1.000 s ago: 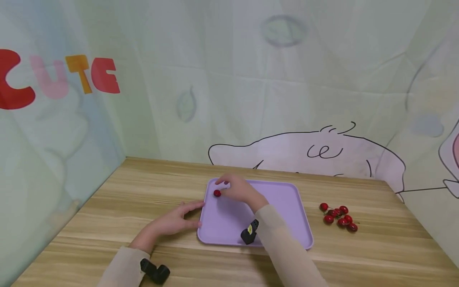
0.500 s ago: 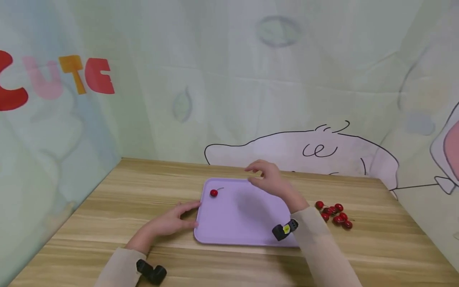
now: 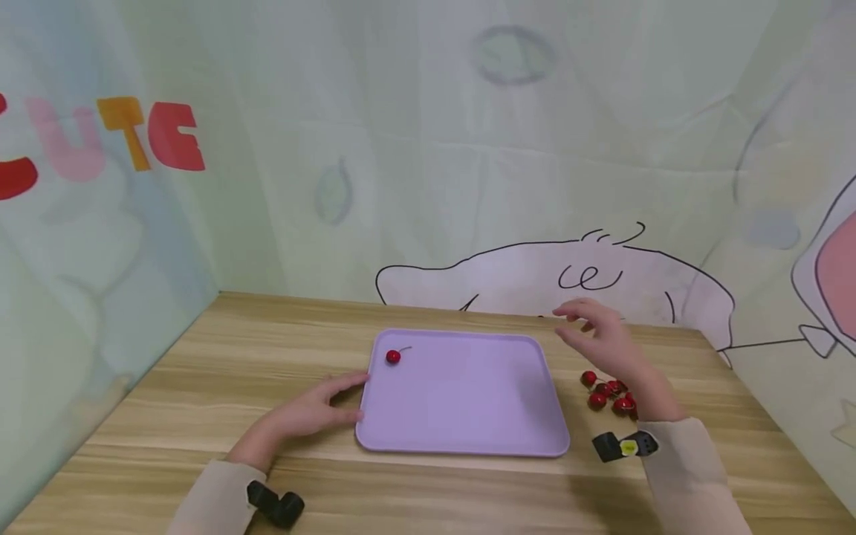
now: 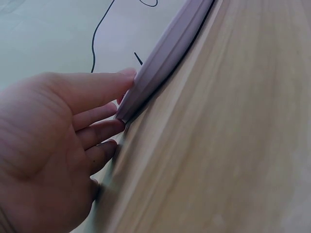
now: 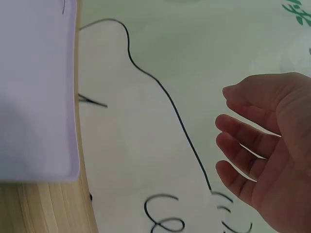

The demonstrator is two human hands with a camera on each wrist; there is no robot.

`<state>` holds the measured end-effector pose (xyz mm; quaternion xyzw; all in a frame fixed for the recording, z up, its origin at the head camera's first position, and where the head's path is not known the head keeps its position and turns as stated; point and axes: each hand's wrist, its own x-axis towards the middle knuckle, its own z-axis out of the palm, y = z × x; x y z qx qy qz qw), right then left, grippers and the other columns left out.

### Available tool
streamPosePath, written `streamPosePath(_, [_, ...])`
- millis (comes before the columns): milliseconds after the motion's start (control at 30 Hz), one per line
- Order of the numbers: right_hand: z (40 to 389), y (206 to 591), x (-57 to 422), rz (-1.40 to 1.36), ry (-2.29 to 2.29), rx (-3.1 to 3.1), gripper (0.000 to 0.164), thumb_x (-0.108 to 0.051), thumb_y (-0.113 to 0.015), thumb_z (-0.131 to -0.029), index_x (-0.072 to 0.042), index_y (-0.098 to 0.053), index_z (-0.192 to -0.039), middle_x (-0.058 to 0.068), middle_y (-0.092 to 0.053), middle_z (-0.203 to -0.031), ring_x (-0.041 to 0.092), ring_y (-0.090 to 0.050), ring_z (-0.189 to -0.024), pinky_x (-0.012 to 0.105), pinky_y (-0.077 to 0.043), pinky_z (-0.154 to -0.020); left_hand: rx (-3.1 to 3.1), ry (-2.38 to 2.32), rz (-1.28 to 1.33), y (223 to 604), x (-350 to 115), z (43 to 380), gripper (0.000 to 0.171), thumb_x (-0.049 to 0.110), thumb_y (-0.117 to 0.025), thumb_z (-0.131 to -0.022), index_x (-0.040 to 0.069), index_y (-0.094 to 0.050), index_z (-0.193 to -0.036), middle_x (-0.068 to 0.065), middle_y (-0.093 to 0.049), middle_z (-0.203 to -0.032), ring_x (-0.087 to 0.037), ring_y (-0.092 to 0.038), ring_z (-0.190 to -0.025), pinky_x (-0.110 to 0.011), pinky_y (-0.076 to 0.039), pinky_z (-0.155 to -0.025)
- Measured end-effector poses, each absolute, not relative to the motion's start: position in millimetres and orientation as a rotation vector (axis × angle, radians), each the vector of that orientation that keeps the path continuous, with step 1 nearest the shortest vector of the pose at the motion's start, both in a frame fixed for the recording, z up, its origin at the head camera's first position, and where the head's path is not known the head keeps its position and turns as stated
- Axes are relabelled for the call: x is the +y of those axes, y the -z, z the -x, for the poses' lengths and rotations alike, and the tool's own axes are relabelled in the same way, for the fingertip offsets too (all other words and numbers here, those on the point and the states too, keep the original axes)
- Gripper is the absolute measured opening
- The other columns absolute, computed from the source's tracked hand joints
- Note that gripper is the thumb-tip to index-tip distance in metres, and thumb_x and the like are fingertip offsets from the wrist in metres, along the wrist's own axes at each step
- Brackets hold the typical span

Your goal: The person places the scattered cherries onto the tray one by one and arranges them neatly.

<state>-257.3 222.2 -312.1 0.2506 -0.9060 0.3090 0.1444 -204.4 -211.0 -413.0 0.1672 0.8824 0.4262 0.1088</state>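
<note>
A light purple tray (image 3: 461, 401) lies on the table, with one red cherry (image 3: 393, 357) and its stem near the far left corner. My left hand (image 3: 304, 412) touches the tray's left edge with thumb and fingertips spread apart. In the left wrist view the left hand (image 4: 58, 131) meets the tray's side (image 4: 155, 63) with fairly straight fingers. My right hand (image 3: 605, 345) is raised off the table, right of the tray, its fingers loosely bent and holding nothing. Several cherries (image 3: 597, 401) lie in a cluster below it, partly hidden by the right wrist.
The wood-grain table (image 3: 294, 334) extends around the tray on every side. A printed cloth (image 3: 414, 148) with cartoon drawings and letters hangs behind and to the left. Small black wrist cameras (image 3: 276, 505) sit on both sleeves.
My right hand has moved from the single cherry, rightward across the tray, to beside the cherry cluster. That cherry stays in the tray's far left corner. The left hand keeps its place.
</note>
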Motion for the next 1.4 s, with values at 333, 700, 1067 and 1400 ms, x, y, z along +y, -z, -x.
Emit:
streamPosePath(333, [244.4, 312.1, 264.5, -0.587, -0.803, -2.648, 0.027, -0.014, -0.062, -0.094, 0.000, -0.064, -0.117, 0.018, -0.062, -0.116, 0.031, -0.056, -0.102, 0.024, -0.048, -0.075, 2.622, -1.231, -0.510, 408.3, -213.6, 204.8, 0.067, 0.031, -0.069, -0.088, 0.004, -0.043, -0.144, -0.022, -0.036, -0.151, -0.047, -0.024, -0.140, -0.065, -0.018, -0.112])
streamPosePath(700, [232.6, 326.1, 295.0, -0.464, -0.732, -2.716, 0.030, -0.015, -0.062, -0.094, 0.002, -0.063, -0.118, 0.021, -0.063, -0.113, 0.032, -0.058, -0.097, 0.025, -0.051, -0.072, 2.630, -1.216, -0.503, 405.8, -212.5, 204.0, 0.067, 0.031, -0.069, -0.089, 0.005, -0.043, -0.144, -0.021, -0.036, -0.151, -0.048, -0.021, -0.141, -0.067, -0.013, -0.112])
streamPosePath(1067, [220.7, 355.5, 323.1, -0.402, -0.763, -2.815, 0.026, -0.013, -0.068, -0.090, 0.003, -0.067, -0.111, 0.020, -0.067, -0.108, 0.017, -0.062, -0.087, 0.024, -0.054, -0.068, 2.625, -1.226, -0.533, 410.3, -212.7, 204.3, 0.066, 0.030, -0.068, -0.089, 0.003, -0.043, -0.144, -0.022, -0.036, -0.151, -0.046, -0.023, -0.141, -0.065, -0.013, -0.113])
streamPosePath(1400, [219.1, 367.4, 340.3, -0.261, -0.797, -3.002, 0.034, -0.016, -0.068, -0.089, 0.008, -0.065, -0.113, 0.025, -0.067, -0.109, 0.033, -0.064, -0.092, 0.043, -0.054, -0.073, 2.607, -1.241, -0.505, 413.2, -210.9, 204.4, 0.067, 0.031, -0.069, -0.089, 0.004, -0.043, -0.144, -0.021, -0.036, -0.151, -0.046, -0.021, -0.141, -0.066, -0.009, -0.113])
